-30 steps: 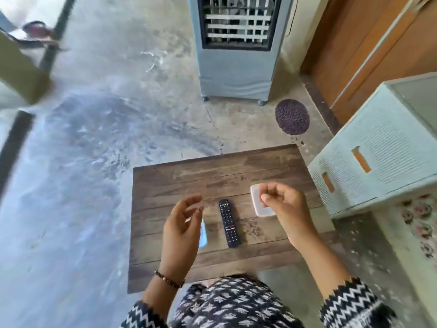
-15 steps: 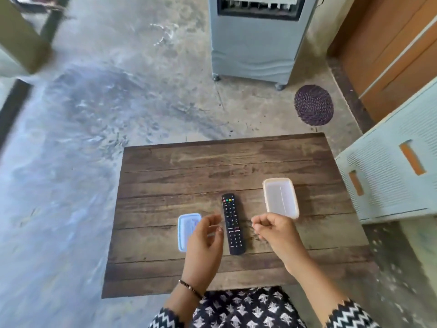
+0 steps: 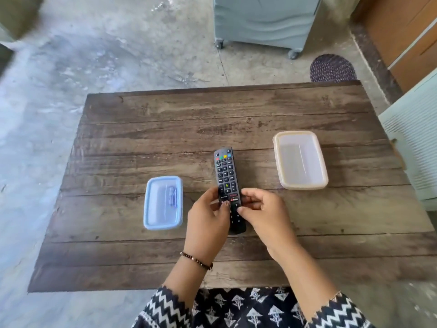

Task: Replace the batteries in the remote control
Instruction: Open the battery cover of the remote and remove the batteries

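A black remote control lies button side up in the middle of the wooden table. My left hand touches its left edge near the lower half, fingers curled around it. My right hand touches its right edge at the same height. Both hands grip the remote's sides while it rests on the table. A small blue-rimmed box left of the remote holds what look like batteries. A cream-rimmed box sits at the right, with nothing visible inside.
A grey air cooler on wheels stands on the concrete floor beyond the table. A round woven mat lies at the far right corner. A pale green slatted crate presses against the table's right edge.
Both hands came down and inward from above the table and closed on the sides of the remote. The camera tilted down and nearer to the table.
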`<state>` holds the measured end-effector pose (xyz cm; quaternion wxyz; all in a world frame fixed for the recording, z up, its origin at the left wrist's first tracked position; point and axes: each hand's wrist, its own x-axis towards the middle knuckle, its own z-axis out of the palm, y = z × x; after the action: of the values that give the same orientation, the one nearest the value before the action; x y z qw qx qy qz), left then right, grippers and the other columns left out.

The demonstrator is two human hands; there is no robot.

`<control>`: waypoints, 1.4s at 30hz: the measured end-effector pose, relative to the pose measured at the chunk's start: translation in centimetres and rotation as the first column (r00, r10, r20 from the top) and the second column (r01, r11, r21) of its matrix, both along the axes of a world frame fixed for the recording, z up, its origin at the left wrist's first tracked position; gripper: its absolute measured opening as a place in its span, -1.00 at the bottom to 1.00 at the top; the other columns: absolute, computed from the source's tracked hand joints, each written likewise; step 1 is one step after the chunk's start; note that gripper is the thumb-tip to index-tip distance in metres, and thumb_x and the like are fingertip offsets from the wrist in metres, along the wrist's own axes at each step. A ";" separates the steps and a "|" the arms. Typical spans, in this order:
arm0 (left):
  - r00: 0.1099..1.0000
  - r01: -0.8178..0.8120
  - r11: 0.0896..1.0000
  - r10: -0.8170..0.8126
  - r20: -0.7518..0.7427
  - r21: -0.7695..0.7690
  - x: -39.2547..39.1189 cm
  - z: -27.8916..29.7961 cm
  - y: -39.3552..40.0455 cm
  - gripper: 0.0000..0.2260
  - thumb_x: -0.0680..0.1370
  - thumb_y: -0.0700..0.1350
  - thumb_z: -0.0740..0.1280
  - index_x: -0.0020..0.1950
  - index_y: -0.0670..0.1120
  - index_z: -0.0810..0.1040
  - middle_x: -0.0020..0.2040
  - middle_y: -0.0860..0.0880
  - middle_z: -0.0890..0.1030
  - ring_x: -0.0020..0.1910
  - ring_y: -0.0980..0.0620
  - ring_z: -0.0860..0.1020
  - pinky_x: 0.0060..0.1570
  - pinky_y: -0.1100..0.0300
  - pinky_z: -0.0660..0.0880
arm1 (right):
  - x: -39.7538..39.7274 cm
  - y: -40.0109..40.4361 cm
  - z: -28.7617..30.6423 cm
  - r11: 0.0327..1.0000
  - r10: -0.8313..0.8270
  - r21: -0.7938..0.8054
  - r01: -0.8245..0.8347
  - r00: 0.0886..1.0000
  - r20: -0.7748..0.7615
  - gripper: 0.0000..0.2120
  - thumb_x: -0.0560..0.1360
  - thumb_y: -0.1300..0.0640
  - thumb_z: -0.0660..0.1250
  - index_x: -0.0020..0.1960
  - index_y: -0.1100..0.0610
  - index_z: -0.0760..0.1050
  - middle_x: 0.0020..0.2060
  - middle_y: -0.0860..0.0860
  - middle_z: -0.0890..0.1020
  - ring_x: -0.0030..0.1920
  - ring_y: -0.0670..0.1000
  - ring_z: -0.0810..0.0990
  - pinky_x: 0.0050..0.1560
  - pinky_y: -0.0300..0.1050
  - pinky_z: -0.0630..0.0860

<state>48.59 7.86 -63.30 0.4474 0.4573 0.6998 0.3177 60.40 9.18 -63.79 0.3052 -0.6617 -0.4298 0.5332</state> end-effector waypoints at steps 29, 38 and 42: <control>0.436 0.028 0.999 -0.027 0.899 0.016 -0.5 2.0 -6.2 -0.75 0.61 -0.25 0.05 0.13 -0.20 0.50 -0.16 -0.12 0.64 -0.27 0.03 0.62 -0.33 0.17 0.57 | 1.6 -8.2 3.8 0.511 0.090 0.535 -0.673 0.661 0.745 -0.72 0.37 0.22 0.45 0.07 0.24 0.58 -0.07 0.06 0.58 -0.07 0.02 0.58 -0.11 -0.17 0.60; 0.452 -0.021 1.000 0.010 0.892 -0.001 0.2 1.5 -6.3 -0.74 0.62 -0.25 0.05 0.17 -0.19 0.50 -0.13 -0.11 0.65 -0.25 0.05 0.63 -0.32 0.19 0.57 | 1.8 -8.0 4.8 0.412 0.172 0.353 -0.840 0.453 0.875 -0.81 0.42 0.21 0.38 0.02 0.23 0.56 -0.09 0.06 0.57 -0.08 0.02 0.57 -0.22 -0.17 0.61; 0.444 -0.052 0.999 0.036 0.895 -0.014 0.2 1.3 -6.2 -0.72 0.62 -0.24 0.05 0.21 -0.17 0.49 -0.07 -0.13 0.64 -0.19 0.04 0.62 -0.25 0.17 0.58 | 1.6 -7.7 4.9 0.383 0.174 0.340 -0.859 0.429 0.887 -0.85 0.46 0.21 0.33 0.01 0.24 0.56 -0.11 0.07 0.58 -0.09 0.03 0.58 -0.25 -0.16 0.61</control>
<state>48.75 1.67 -61.96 0.7371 0.2065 0.3684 0.5276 61.97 1.44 -58.91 0.1446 -0.4130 -0.8979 0.0481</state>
